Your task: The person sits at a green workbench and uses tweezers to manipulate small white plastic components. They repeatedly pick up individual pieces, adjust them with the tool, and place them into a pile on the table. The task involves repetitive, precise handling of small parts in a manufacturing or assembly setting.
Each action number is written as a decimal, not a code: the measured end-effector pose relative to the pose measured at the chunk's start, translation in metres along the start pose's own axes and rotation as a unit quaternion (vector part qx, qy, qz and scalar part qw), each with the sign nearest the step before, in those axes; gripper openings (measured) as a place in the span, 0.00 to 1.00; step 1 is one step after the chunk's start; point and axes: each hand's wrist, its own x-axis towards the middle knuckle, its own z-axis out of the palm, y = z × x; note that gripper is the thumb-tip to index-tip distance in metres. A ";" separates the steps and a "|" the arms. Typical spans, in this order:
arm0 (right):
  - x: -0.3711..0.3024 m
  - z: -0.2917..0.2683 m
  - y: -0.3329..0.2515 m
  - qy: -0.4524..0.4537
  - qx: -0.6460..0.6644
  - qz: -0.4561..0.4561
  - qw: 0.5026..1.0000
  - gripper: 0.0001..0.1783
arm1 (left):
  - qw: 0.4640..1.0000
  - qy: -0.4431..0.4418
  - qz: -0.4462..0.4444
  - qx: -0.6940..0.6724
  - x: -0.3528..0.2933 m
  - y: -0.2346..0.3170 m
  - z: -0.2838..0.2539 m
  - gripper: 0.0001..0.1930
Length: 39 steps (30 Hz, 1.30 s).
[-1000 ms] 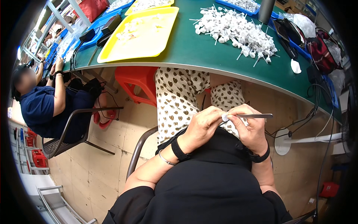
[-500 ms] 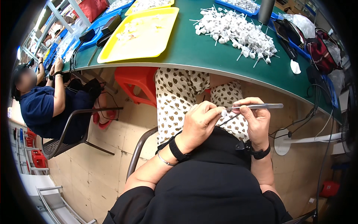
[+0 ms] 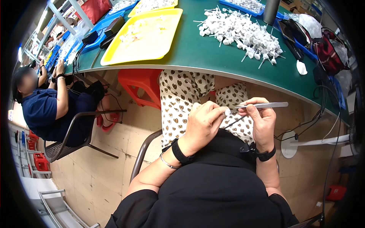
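Above my lap, my left hand [image 3: 205,123] pinches a small white part [image 3: 227,112] between thumb and fingertips. The part looks like the pieces in the pile on the table, but most of it is hidden by my fingers. My right hand [image 3: 259,118] grips metal tweezers [image 3: 268,105] near their tips, with the broad end sticking out to the right. The tips point left toward the white part, a small gap away from it. Whether anything sits between the tips is too small to tell.
A heap of small white stemmed pieces [image 3: 239,34] lies on the green table [image 3: 190,45]. A yellow tray [image 3: 148,40] with small scraps reaches its near edge. Beneath stands a red stool [image 3: 138,85]. At left sits a co-worker [image 3: 43,108]; at right is a white fan stand [image 3: 291,146].
The tweezers' tips have drawn slightly back from the white part, leaving a gap. My left hand has turned a little, and the part shows more at its fingertips.
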 end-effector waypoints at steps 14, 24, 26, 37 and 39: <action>0.000 0.002 -0.006 0.005 0.068 -0.043 0.997 0.09 | 0.913 -0.025 -0.210 -0.348 0.016 -0.010 -0.010 0.12; -0.005 0.005 -0.005 0.001 0.063 -0.030 0.998 0.08 | 0.909 -0.070 -0.196 -0.362 0.006 -0.011 0.000 0.11; -0.006 0.008 -0.005 -0.005 0.061 -0.029 0.998 0.08 | 0.911 -0.072 -0.185 -0.362 0.006 -0.010 0.002 0.11; -0.013 0.019 0.000 -0.010 -0.005 -0.070 0.998 0.06 | 0.928 -0.076 -0.149 -0.335 0.000 -0.005 0.004 0.08; -0.014 0.018 0.002 -0.013 -0.039 -0.074 0.996 0.05 | 0.932 -0.063 -0.140 -0.328 -0.002 -0.006 0.006 0.07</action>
